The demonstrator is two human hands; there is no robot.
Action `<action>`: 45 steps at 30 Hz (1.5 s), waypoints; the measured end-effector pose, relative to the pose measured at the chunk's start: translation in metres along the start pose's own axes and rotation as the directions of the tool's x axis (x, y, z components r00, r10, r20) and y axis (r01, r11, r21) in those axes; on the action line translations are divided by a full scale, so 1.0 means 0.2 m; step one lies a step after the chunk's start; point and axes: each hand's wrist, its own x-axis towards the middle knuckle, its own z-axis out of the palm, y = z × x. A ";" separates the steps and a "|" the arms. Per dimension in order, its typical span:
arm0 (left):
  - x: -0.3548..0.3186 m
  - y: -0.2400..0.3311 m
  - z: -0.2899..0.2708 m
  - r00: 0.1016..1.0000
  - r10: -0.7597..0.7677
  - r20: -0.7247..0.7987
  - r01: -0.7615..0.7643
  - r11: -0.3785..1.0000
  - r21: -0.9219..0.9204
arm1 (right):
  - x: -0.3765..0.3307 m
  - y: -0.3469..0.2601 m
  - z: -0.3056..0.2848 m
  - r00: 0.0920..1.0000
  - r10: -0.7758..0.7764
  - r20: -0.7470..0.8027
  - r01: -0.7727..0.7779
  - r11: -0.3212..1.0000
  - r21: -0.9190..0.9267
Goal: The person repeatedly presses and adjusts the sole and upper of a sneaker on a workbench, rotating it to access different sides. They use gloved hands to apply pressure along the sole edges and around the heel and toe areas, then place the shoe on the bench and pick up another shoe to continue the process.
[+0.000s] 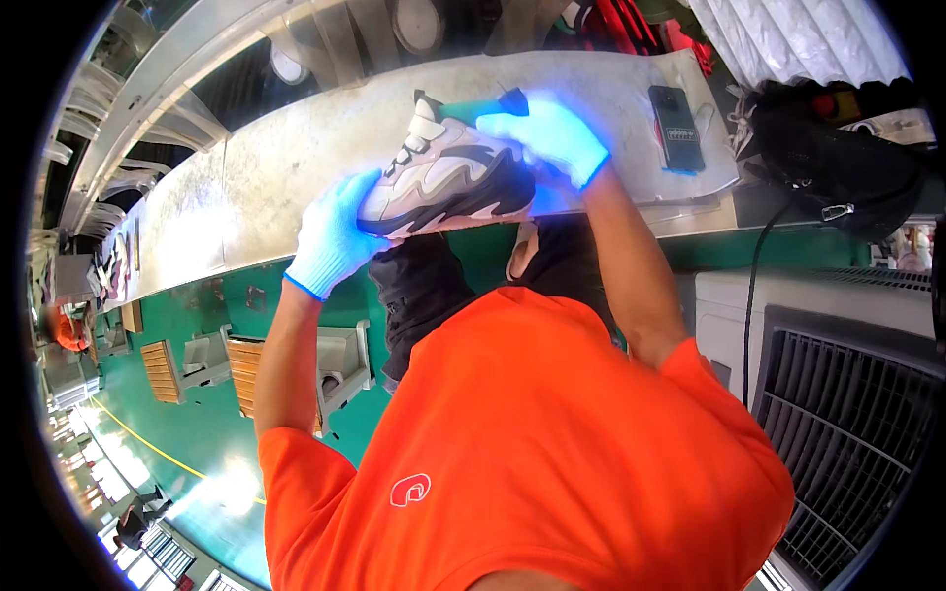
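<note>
Sneaker (448, 177), white/grey w/ black panels and dark sole, is held up off the bench (296, 167), tilted, toe toward the person's left, heel toward the right. Left hand (335, 236), in a pale blue glove, is clamped round the toe end from below; right hand (552, 133), same glove, is closed over the heel/collar area from above. Hands are apart, one at each end of the shoe. Risk, as I judge it: grip is at the two ends only w/ nothing under the middle, so if either glove slips on the smooth upper the shoe could twist and drop onto the bench edge or down past it to the green floor (197, 433). Gloves also hide the fingertips, so can't tell how firm the pinch is. Around: a dark phone-like device (676, 126) lies flat on the bench, to the right, well apart from the shoe. A black bag (838, 158) sits further right w/ a cable (754, 295) hanging from it. A grey louvred unit (847, 394) stands at lower right. The person's orange shirt (532, 443) fills the lower view and blocks what's beneath the shoe.
</note>
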 end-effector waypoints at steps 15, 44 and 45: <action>0.32 0.50 0.07 0.994 0.032 0.100 -0.048 0.986 0.160 | -0.03 0.02 -0.02 0.995 0.002 -0.096 0.011 0.990 0.138; 0.36 0.44 0.07 0.896 0.328 0.299 -0.371 0.923 0.098 | -0.02 0.10 0.32 0.977 -0.105 -0.187 0.214 0.427 0.879; 0.38 0.43 0.07 0.888 0.333 0.317 -0.372 0.925 0.070 | 0.00 0.12 0.31 0.984 -0.090 -0.154 0.176 0.368 0.913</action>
